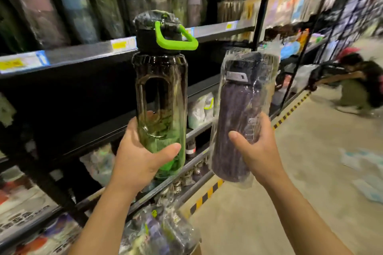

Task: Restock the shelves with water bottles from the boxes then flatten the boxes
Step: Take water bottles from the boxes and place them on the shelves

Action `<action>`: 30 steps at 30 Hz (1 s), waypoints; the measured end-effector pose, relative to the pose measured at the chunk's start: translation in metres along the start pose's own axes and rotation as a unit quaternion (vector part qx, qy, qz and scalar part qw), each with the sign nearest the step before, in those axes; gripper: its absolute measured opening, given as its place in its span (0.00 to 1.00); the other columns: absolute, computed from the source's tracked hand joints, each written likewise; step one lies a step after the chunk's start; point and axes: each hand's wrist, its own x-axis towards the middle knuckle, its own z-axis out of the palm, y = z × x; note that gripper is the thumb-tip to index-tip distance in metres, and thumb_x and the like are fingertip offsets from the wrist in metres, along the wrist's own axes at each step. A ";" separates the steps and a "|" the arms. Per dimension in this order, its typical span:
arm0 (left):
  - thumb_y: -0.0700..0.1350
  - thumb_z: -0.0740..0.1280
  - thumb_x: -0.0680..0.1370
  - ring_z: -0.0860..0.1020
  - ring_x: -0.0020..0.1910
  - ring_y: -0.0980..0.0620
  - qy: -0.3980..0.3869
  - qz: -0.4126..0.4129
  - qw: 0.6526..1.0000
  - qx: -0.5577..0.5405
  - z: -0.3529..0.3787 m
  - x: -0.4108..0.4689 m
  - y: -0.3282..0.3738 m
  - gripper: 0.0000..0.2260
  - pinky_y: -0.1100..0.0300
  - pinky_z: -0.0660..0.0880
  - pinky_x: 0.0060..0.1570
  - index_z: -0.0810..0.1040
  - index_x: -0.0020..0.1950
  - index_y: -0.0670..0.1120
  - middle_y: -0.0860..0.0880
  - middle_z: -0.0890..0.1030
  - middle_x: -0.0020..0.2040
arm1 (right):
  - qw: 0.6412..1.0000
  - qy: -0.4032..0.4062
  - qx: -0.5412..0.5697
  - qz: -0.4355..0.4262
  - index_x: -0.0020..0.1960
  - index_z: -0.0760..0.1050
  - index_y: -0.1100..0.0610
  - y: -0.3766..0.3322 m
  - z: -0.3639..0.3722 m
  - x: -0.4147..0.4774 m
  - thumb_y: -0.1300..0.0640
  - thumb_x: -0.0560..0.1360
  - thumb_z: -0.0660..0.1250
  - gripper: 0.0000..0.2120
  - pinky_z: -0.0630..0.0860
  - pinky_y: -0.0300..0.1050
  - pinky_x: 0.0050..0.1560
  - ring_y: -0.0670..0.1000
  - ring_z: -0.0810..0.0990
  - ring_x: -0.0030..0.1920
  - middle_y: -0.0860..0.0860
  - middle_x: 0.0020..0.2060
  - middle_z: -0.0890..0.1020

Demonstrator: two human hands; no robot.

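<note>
Water bottles are in both my hands, one in each. My left hand (141, 157) grasps the lower part of a tall transparent plastic bottle (160, 93), smoky dark above and green at the bottom, with a black lid and a bright green loop handle. My thumb lies across its front and my fingers go behind it. This bottle stands upright, and thin clear film covers its lid. My right hand (257, 151) holds the lower part of a dark purple bottle (238, 114) with a black cap, which is packed inside a clear plastic bag. It leans a little, with its top to the right. The two bottles are beside each other and do not touch. Both are in the air in front of the black metal shelf unit (83, 56), and the green-handled one crosses the grey front edge of the upper board, where yellow price labels (121, 44) are stuck. Between my forearms, at the lower edge of the view, lies a heap of wrapped bottles (157, 232). A yellow and black striped line (290, 112) runs along the foot of the shelf unit. Near its far end a blurred person (356, 87) crouches on the pale floor.
</note>
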 end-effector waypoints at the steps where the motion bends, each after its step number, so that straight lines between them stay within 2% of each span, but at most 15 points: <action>1: 0.60 0.84 0.58 0.84 0.57 0.55 -0.010 0.000 1.000 -0.010 0.012 0.012 -0.001 0.38 0.47 0.80 0.59 0.74 0.65 0.62 0.56 0.84 0.58 | 1.000 0.010 -0.007 0.001 0.77 0.63 0.49 0.005 -0.008 0.012 0.36 0.66 0.73 0.44 0.73 0.51 0.71 0.46 0.75 0.69 0.45 0.69 0.76; 5: 0.56 0.85 0.57 0.85 0.54 0.54 -0.031 0.005 0.998 -0.052 0.062 0.069 -0.010 0.40 0.61 0.83 0.47 0.74 0.67 0.58 0.56 0.85 0.58 | 0.999 0.038 -0.024 -0.001 0.79 0.60 0.50 0.029 -0.036 0.072 0.34 0.64 0.73 0.49 0.71 0.44 0.71 0.43 0.73 0.71 0.44 0.71 0.74; 8: 0.57 0.84 0.56 0.86 0.55 0.52 -0.033 0.018 0.997 -0.072 0.101 0.121 -0.017 0.41 0.52 0.83 0.50 0.74 0.67 0.59 0.53 0.85 0.58 | 0.998 0.041 -0.022 -0.033 0.76 0.65 0.52 0.047 -0.052 0.128 0.39 0.67 0.73 0.42 0.72 0.26 0.58 0.34 0.76 0.62 0.32 0.61 0.78; 10: 0.59 0.83 0.57 0.85 0.54 0.53 -0.034 0.035 0.996 -0.069 0.125 0.161 -0.021 0.37 0.55 0.83 0.49 0.75 0.64 0.63 0.55 0.85 0.57 | 0.998 0.044 -0.028 -0.040 0.73 0.66 0.52 0.058 -0.060 0.171 0.41 0.68 0.73 0.38 0.71 0.24 0.54 0.34 0.78 0.60 0.30 0.57 0.79; 12: 0.60 0.83 0.58 0.86 0.54 0.54 -0.037 0.047 0.996 -0.069 0.150 0.201 -0.024 0.35 0.59 0.82 0.47 0.74 0.62 0.66 0.56 0.86 0.56 | 0.998 0.048 -0.027 -0.043 0.73 0.67 0.50 0.069 -0.069 0.216 0.41 0.67 0.74 0.37 0.72 0.27 0.56 0.38 0.78 0.62 0.33 0.58 0.79; 16: 0.60 0.83 0.57 0.86 0.53 0.52 -0.032 0.065 0.994 -0.081 0.197 0.277 -0.030 0.33 0.51 0.81 0.51 0.75 0.59 0.68 0.55 0.86 0.55 | 0.996 0.058 -0.033 -0.054 0.68 0.67 0.37 0.093 -0.082 0.298 0.39 0.67 0.75 0.32 0.75 0.39 0.61 0.42 0.78 0.63 0.36 0.59 0.79; 17: 0.61 0.83 0.57 0.86 0.53 0.53 -0.032 0.069 0.995 -0.071 0.207 0.293 -0.031 0.33 0.51 0.81 0.52 0.75 0.60 0.68 0.55 0.86 0.55 | 0.996 0.058 -0.029 -0.054 0.68 0.67 0.37 0.098 -0.085 0.315 0.38 0.67 0.75 0.32 0.75 0.41 0.62 0.41 0.78 0.63 0.36 0.59 0.79; 20: 0.62 0.83 0.57 0.85 0.54 0.54 -0.023 0.074 0.996 -0.042 0.232 0.335 -0.029 0.36 0.48 0.80 0.54 0.74 0.62 0.67 0.57 0.86 0.56 | 0.996 0.054 -0.019 -0.063 0.73 0.65 0.45 0.117 -0.096 0.365 0.38 0.67 0.75 0.39 0.76 0.48 0.67 0.42 0.77 0.66 0.38 0.63 0.78; 23: 0.62 0.82 0.56 0.85 0.53 0.58 -0.002 0.087 0.996 -0.015 0.258 0.375 -0.025 0.35 0.53 0.79 0.52 0.73 0.61 0.70 0.60 0.85 0.56 | 0.997 0.044 -0.010 -0.063 0.74 0.64 0.46 0.136 -0.105 0.418 0.37 0.66 0.75 0.42 0.74 0.56 0.69 0.46 0.76 0.68 0.45 0.67 0.76; 25: 0.62 0.81 0.56 0.84 0.52 0.61 0.016 0.097 0.995 -0.002 0.275 0.398 -0.021 0.34 0.55 0.78 0.51 0.74 0.60 0.69 0.61 0.85 0.55 | 0.996 0.031 0.002 -0.080 0.75 0.64 0.46 0.148 -0.110 0.453 0.36 0.66 0.75 0.42 0.73 0.50 0.69 0.43 0.75 0.68 0.43 0.67 0.76; 27: 0.63 0.81 0.56 0.85 0.51 0.61 0.034 0.103 0.994 0.009 0.291 0.419 -0.015 0.33 0.55 0.79 0.50 0.75 0.59 0.67 0.61 0.85 0.54 | 0.995 0.008 0.036 -0.098 0.76 0.64 0.45 0.158 -0.113 0.490 0.36 0.66 0.75 0.42 0.72 0.38 0.67 0.39 0.74 0.68 0.38 0.67 0.75; 30: 0.60 0.82 0.57 0.85 0.50 0.60 0.074 0.128 0.989 0.009 0.324 0.452 -0.001 0.31 0.63 0.81 0.44 0.76 0.57 0.66 0.60 0.86 0.53 | 0.988 -0.036 0.084 -0.127 0.70 0.66 0.42 0.171 -0.120 0.553 0.39 0.67 0.76 0.35 0.71 0.26 0.58 0.36 0.76 0.64 0.34 0.61 0.77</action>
